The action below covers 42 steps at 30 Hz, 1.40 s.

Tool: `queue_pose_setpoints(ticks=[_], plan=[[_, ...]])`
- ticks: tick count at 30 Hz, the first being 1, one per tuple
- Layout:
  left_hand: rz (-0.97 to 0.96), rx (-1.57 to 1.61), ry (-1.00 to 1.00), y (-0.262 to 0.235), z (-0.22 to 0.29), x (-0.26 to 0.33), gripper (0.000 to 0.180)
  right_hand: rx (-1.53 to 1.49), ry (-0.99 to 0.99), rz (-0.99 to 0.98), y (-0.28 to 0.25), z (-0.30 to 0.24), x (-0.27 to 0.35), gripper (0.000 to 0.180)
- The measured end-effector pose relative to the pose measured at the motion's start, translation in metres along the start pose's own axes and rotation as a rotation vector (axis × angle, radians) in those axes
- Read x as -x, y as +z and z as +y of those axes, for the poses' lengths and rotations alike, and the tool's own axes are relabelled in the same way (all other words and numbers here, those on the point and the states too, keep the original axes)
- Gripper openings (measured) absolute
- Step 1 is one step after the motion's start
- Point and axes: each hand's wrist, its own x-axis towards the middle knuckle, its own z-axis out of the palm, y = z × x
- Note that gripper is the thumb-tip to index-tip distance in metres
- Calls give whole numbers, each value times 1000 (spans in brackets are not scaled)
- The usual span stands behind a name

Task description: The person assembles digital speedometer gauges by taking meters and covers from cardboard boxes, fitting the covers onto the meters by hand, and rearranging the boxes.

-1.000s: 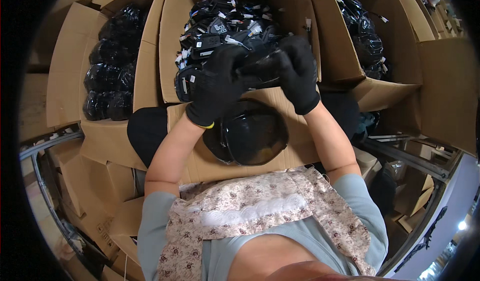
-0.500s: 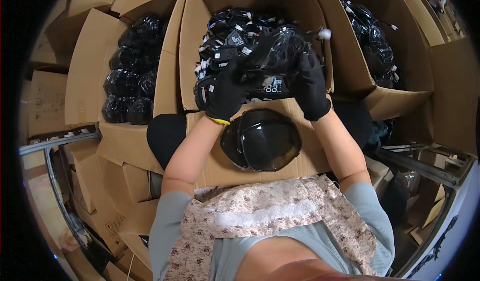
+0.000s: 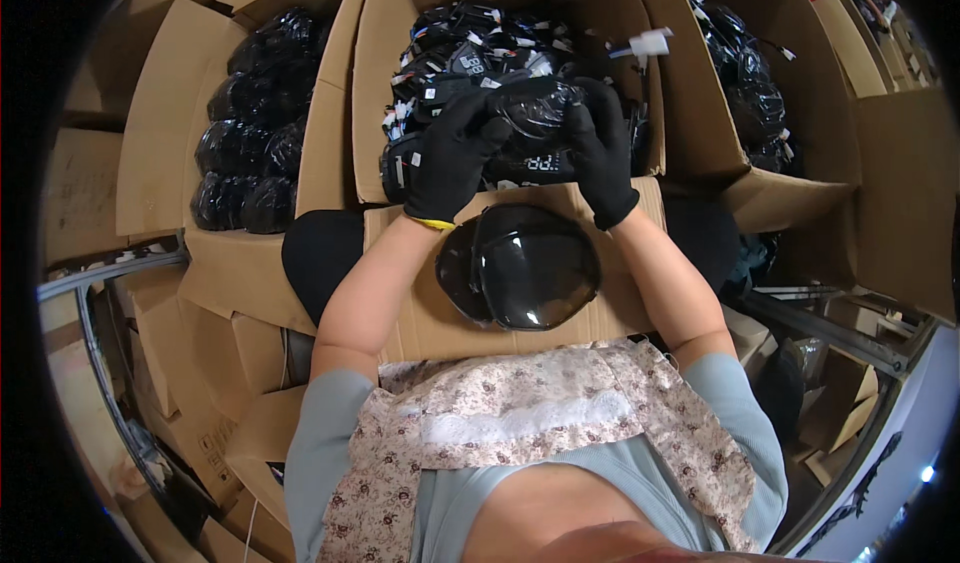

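Observation:
Over the middle box, both my black-gloved hands hold a dark display unit wrapped in clear plastic film (image 3: 535, 113). My left hand (image 3: 448, 168) is closed on its left side, fingers curled behind it. My right hand (image 3: 603, 153) grips the right side, thumb on the film. A white connector (image 3: 652, 42) sticks out to the right beyond my right hand, apparently on a lead from this unit. Closer to me, two dark glossy rounded covers (image 3: 540, 268) lie overlapping on a cardboard sheet (image 3: 400, 333) over my lap.
The open middle carton (image 3: 372, 83) holds many black display units (image 3: 465, 58) with wires and white plugs. Plastic-wrapped units (image 3: 245, 148) are stacked in the left carton; more wrapped units (image 3: 752, 103) fill the right one. Metal rails (image 3: 110, 275) run at both sides.
The film around the unit is now gathered more compactly between my hands. My right hand has shifted a little left, and the white connector has swung upward. The covers stay on the sheet.

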Motion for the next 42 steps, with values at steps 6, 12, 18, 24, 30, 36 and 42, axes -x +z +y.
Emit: queue_pose_setpoints(ticks=[6, 12, 18, 24, 30, 36, 42], plan=[[25, 33, -25, 8, 10, 0, 37, -43, 5, 44, -4, 2, 1, 25], [14, 116, 178, 0, 3, -6, 40, -252, -133, -16, -12, -8, -3, 52], [-22, -292, 553, -6, 20, -8, 34, 322, -547, -70, -25, -10, 1, 77], [-28, -300, 626, -10, 20, -5, 33, 466, -709, -129, -21, -40, -3, 72], [-59, -354, 687, -12, 23, -3, 31, 552, -803, -147, -25, -45, -2, 69], [-98, -434, 738, -6, 15, 6, 33, 624, -712, -402, -26, -32, -16, 61], [-100, -380, 683, -4, 20, 8, 39, 580, -788, -333, -23, -35, -24, 58]])
